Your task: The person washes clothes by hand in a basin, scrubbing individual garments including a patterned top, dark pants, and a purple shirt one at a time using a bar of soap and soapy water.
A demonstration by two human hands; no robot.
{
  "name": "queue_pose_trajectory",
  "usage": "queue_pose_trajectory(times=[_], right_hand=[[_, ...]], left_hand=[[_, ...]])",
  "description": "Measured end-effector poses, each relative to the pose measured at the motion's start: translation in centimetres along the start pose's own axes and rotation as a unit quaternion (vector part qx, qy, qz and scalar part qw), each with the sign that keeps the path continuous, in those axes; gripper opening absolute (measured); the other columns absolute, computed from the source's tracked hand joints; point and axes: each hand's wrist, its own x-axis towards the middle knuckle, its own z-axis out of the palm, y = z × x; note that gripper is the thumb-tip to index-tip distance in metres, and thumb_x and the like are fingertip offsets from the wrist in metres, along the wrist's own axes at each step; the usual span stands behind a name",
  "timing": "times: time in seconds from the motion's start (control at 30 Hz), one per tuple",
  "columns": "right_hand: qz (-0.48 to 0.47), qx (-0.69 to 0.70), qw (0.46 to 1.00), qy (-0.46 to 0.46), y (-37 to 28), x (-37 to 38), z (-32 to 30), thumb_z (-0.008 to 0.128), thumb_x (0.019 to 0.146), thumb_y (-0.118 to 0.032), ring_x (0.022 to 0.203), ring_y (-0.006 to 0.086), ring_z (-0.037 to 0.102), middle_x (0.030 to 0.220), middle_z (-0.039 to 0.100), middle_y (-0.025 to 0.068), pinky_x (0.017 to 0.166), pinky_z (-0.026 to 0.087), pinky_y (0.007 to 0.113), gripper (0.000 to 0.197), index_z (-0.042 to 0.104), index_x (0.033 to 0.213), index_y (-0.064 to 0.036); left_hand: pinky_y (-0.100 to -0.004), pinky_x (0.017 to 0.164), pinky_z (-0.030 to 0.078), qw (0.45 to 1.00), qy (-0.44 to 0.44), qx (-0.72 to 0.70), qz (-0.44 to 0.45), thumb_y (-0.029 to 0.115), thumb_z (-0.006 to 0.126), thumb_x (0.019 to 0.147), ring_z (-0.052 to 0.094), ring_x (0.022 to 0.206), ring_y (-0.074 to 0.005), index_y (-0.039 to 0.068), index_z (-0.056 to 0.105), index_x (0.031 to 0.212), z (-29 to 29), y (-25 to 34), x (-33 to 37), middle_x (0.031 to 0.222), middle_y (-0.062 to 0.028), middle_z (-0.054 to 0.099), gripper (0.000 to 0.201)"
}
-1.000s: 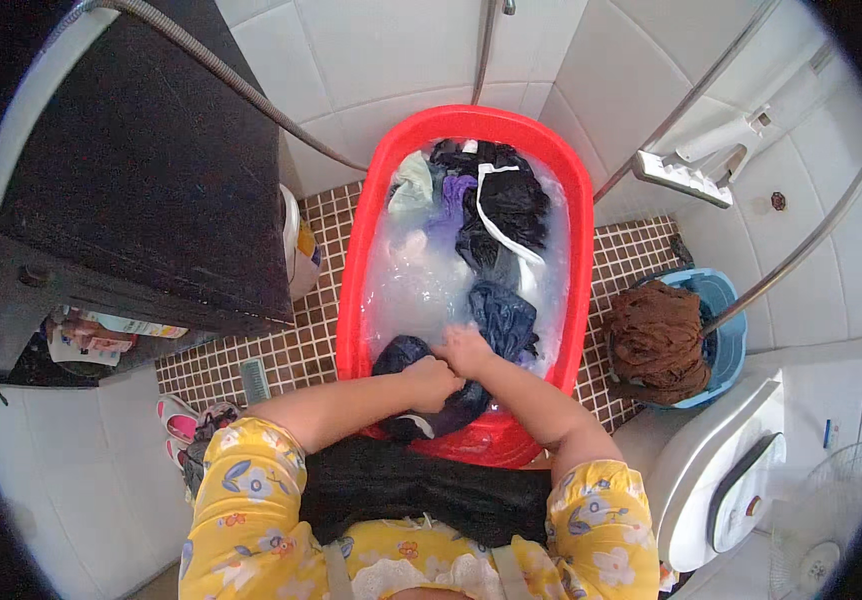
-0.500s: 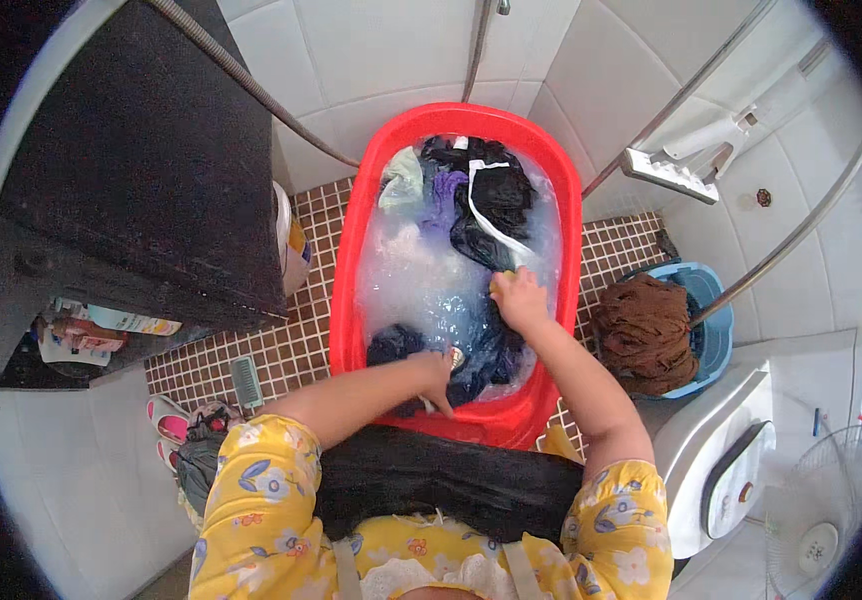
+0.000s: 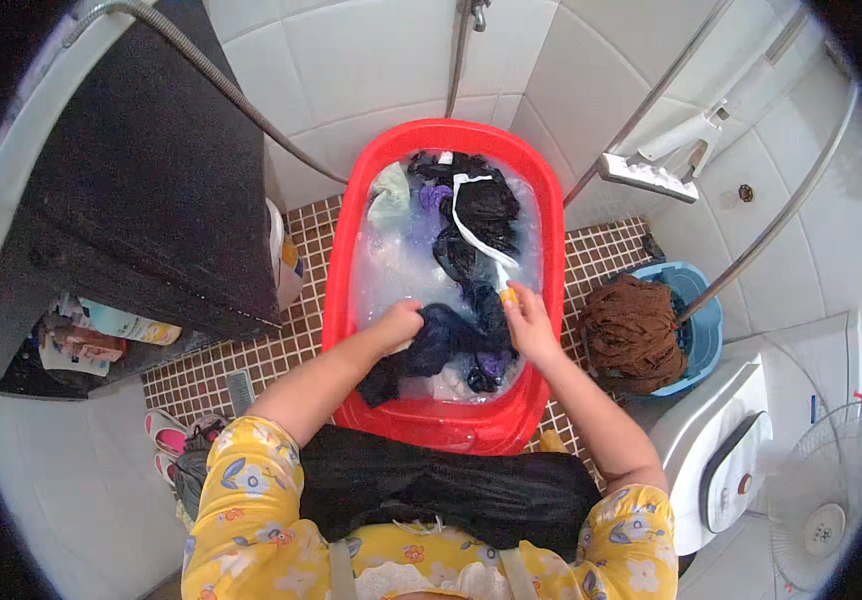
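A red tub (image 3: 343,250) is filled with cloudy, sudsy water and soaking clothes. At its near left side, my left hand (image 3: 399,326) is closed on a wet dark navy garment (image 3: 439,335), part of which hangs over the tub's near left rim. Over the right side of the water, my right hand (image 3: 529,322) grips a small yellow-and-white object (image 3: 507,290), whose kind I cannot make out. Just beyond it lies black clothing (image 3: 486,205) with a white strap (image 3: 466,225). A purple cloth (image 3: 433,198) and a pale green cloth (image 3: 389,195) float at the far left.
To the right, a blue basin (image 3: 706,345) holds brown cloth (image 3: 631,335), near a white toilet (image 3: 716,460). A squeegee mop (image 3: 651,177) leans by the right wall. On the left stand a black cabinet (image 3: 151,170) with bottles and a white bucket (image 3: 289,265). Shoes (image 3: 166,432) sit lower left.
My left hand has moved up and left, lifting the navy garment partly out of the water. My right hand still grips the yellow-and-white object, now seen more plainly. The view has shifted slightly.
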Motion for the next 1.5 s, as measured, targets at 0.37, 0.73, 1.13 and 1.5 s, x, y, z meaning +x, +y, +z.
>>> queue_pose_trajectory(times=[0.37,0.73,1.13,1.5], right_hand=[[-0.228,-0.168,0.957,0.070,-5.2,-1.1,7.8,0.068,0.075,-0.021,0.103,0.0401,0.048,0.116,0.048,0.0218,0.087,0.039,0.047,0.050,0.053,0.123,-0.0178],[0.103,0.002,0.981,0.165,6.2,0.9,4.2,0.042,0.097,-0.027,0.107,0.0383,0.048,0.119,0.049,0.0259,0.096,0.037,0.043,0.040,0.044,0.128,-0.0019],[0.033,0.414,0.903,-0.111,6.2,-3.7,9.7,0.046,0.094,-0.021,0.115,0.0248,0.047,0.121,0.052,0.0111,0.101,0.035,0.036,0.038,0.045,0.130,-0.0078],[-0.135,-0.041,0.953,-0.270,11.3,-5.0,9.5,0.051,0.092,-0.030,0.101,0.0342,0.055,0.107,0.055,0.0175,0.090,0.044,0.042,0.042,0.047,0.127,-0.0080]], left_hand=[[-0.0374,0.082,0.047,0.868,0.012,-0.478,-0.137,0.046,0.050,0.082,0.062,0.089,-0.0245,0.009,0.064,0.097,2.8,6.2,-1.2,0.096,-0.0105,0.066,0.043],[-0.0382,0.083,0.049,0.883,-0.119,-0.434,-0.133,0.038,0.053,0.076,0.064,0.084,-0.0257,0.004,0.063,0.105,1.5,10.9,-3.4,0.096,-0.0126,0.067,0.046],[-0.0352,0.074,0.051,0.823,-0.357,-0.428,-0.110,0.028,0.053,0.067,0.062,0.071,-0.0237,-0.003,0.063,0.090,4.0,11.3,-4.5,0.083,-0.0137,0.065,0.039],[-0.0385,0.089,0.048,0.868,-0.216,-0.443,-0.060,0.043,0.052,0.080,0.063,0.095,-0.0278,-0.004,0.057,0.114,-2.9,11.7,-6.3,0.109,-0.0179,0.063,0.059]])
